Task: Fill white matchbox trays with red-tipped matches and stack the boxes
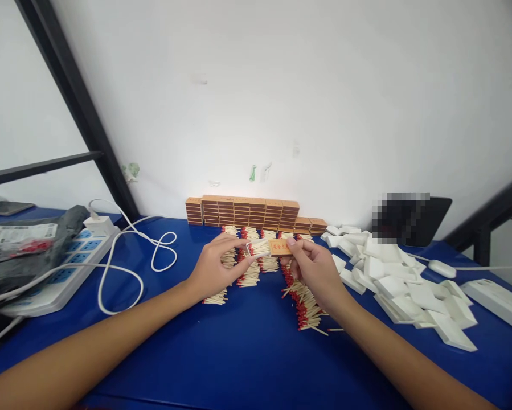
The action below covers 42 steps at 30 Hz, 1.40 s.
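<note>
Between thumb and fingers, my left hand (pixel 217 263) pinches a white matchbox tray (pixel 259 249) filled with red-tipped matches. My right hand (pixel 318 270) grips the orange matchbox sleeve (pixel 278 246), which has red lettering. The tray's right end meets the sleeve's left end; how far it sits inside, I cannot tell. Behind and below both hands lie rows of loose matches (pixel 249 279) on the blue table. A longer heap of matches (pixel 309 310) spreads under my right hand and wrist.
Stacked matchboxes (pixel 249 212) stand along the wall. White trays (pixel 409 285) are piled at the right, near a dark tablet-like object (pixel 429 219) and a white strip (pixel 497 302). A power strip (pixel 63 273), looping white cable (pixel 142 285) and grey plastic bag (pixel 8 245) occupy the left.
</note>
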Each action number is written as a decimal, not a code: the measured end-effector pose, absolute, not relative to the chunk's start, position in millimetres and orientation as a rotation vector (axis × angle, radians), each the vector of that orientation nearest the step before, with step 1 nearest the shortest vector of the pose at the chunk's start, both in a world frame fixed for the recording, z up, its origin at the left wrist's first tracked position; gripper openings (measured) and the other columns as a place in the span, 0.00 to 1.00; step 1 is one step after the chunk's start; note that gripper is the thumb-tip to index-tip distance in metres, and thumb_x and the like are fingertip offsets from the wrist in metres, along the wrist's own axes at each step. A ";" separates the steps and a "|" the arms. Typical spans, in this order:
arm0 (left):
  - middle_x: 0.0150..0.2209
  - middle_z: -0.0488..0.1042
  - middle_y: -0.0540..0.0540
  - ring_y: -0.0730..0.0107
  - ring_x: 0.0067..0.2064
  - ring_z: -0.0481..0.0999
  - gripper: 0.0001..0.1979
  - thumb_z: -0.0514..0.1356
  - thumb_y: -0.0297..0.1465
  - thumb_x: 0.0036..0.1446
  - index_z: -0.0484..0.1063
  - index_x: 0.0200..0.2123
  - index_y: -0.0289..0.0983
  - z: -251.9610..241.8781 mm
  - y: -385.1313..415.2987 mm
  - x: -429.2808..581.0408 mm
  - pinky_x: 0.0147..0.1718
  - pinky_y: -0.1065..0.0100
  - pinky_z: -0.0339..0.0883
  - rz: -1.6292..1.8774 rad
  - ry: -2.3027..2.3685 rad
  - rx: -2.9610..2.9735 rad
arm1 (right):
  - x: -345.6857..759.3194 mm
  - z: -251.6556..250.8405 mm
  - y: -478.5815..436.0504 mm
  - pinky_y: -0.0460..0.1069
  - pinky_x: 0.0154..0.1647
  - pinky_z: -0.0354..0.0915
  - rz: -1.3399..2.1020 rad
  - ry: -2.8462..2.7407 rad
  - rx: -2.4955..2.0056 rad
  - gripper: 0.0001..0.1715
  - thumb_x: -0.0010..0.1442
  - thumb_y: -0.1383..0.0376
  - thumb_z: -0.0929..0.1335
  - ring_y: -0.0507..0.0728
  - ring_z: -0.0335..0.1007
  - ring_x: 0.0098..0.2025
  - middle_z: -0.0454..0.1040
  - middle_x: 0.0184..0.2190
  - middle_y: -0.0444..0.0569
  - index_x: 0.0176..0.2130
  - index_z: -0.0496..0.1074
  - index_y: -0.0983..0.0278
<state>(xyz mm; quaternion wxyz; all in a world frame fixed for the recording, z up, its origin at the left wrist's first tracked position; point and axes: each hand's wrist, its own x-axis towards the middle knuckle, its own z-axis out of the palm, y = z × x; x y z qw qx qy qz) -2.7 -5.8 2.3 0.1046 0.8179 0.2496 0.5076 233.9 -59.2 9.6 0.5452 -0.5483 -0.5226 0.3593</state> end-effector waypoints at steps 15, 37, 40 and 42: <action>0.45 0.83 0.41 0.61 0.47 0.82 0.15 0.71 0.33 0.60 0.80 0.50 0.38 0.4 -5.8 -2.0 0.49 0.59 0.79 1.414 0.612 2.514 | 238.6 0.8 -57.3 0.46 0.15 0.51 0.846 -1.264 -1.288 0.35 0.62 0.33 0.69 0.50 0.58 0.15 0.70 0.15 0.43 0.30 0.74 0.61; 0.39 0.84 0.47 0.62 0.42 0.82 0.29 0.76 0.44 0.54 0.78 0.58 0.43 8.0 -16.4 -0.5 0.48 0.58 0.78 1.354 0.523 2.545 | 220.3 7.8 -88.3 0.50 0.30 0.68 0.796 -1.842 -1.193 0.36 0.76 0.43 0.58 0.56 0.73 0.28 0.75 0.26 0.44 0.68 0.69 0.60; 0.41 0.84 0.44 0.60 0.44 0.82 0.23 0.76 0.42 0.55 0.80 0.51 0.41 8.6 -16.7 -0.3 0.46 0.58 0.78 1.380 0.492 2.593 | 222.9 9.7 -88.4 0.51 0.32 0.69 0.722 -1.879 -1.218 0.39 0.76 0.43 0.57 0.58 0.74 0.29 0.77 0.28 0.47 0.72 0.65 0.62; 0.41 0.85 0.43 0.59 0.44 0.82 0.19 0.76 0.40 0.56 0.80 0.49 0.41 7.9 -16.3 0.6 0.46 0.56 0.79 1.391 0.464 2.632 | 225.1 10.1 -88.0 0.53 0.32 0.69 0.616 -1.916 -1.244 0.41 0.75 0.42 0.57 0.60 0.75 0.31 0.78 0.30 0.49 0.74 0.62 0.62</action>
